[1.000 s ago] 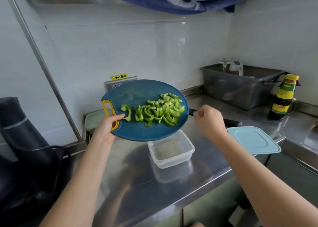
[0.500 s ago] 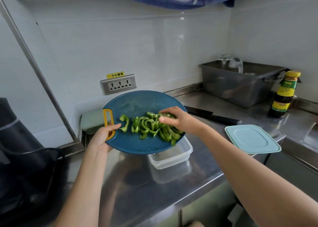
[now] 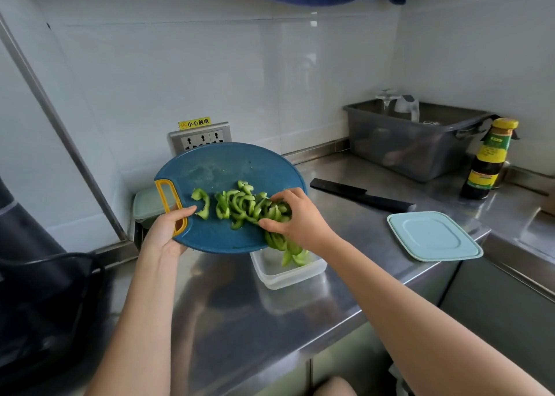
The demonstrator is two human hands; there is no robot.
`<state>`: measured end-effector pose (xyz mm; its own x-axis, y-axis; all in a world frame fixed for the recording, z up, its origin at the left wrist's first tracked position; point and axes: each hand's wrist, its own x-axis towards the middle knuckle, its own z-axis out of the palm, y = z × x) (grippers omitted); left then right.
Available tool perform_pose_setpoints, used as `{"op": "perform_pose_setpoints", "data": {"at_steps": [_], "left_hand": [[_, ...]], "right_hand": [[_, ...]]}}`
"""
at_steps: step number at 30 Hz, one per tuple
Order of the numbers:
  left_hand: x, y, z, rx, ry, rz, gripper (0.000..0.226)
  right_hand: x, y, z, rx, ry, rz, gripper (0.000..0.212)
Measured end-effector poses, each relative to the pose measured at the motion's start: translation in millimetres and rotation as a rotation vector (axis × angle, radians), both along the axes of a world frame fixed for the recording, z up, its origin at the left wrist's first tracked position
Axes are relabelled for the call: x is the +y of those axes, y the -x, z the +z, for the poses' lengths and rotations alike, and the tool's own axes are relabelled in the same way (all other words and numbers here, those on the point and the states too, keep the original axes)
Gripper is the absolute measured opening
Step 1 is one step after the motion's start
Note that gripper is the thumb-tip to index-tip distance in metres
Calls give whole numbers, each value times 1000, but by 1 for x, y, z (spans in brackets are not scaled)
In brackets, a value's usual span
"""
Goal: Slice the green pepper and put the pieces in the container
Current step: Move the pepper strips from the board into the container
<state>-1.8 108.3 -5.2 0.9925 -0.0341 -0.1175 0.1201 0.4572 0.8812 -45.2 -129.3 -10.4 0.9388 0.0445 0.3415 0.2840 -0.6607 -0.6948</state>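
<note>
Steel counter (image 3: 240,320): used as the work surface; everything else is set on it or held over it.

Blue cutting board (image 3: 228,167): held off the counter and tilted down toward its right edge, which overhangs the container. Judged to be angled so the slices slide rather than need lifting.

Clear container (image 3: 288,278): stood partly under the board's low edge, so falling pieces are caught. Its pale blue lid (image 3: 432,235) is laid well apart to the right, leaving the mouth open. The black knife (image 3: 360,199) is set down behind, between board and lid; slicing is judged finished.

Left hand (image 3: 165,233): clamped at the yellow handle end, thumb laid on the top face, fingers hidden beneath. The board is carried by this hand alone.

Right hand (image 3: 300,218): fingers curled over a clump at the low edge, thumb closing in from the near side. The clump is loosely gathered and raked, not squeezed tight.

Green pepper pieces (image 3: 240,205): most are spread across the board's middle. A few are seen over the rim and in the container.
</note>
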Motion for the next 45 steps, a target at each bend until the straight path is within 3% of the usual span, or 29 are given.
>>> {"op": "perform_pose_setpoints", "data": {"at_steps": [4,14,19,21,27,35,45], "left_hand": [[3,-2,0,-20,26,-11,45],[-4,-5,-1,20,-9,12,26],[-2,-8,2,30,-2,44,23],[-2,-10,8,25,-14,55,21],[-3,-17,33,-34,-48,72,23],[-6,-19,23,-1,-71,-19,23],[-25,-12,8,30,-12,-71,25]], "right_hand": [[0,15,-7,-44,59,-10,51],[-17,33,-4,32,262,68,52],[-39,11,36,-5,39,45,37],[-42,-14,54,-20,71,59,32],[-13,-69,89,117,119,251,55],[10,-55,58,113,172,538,47],[-21,-24,14,18,210,406,43]]}}
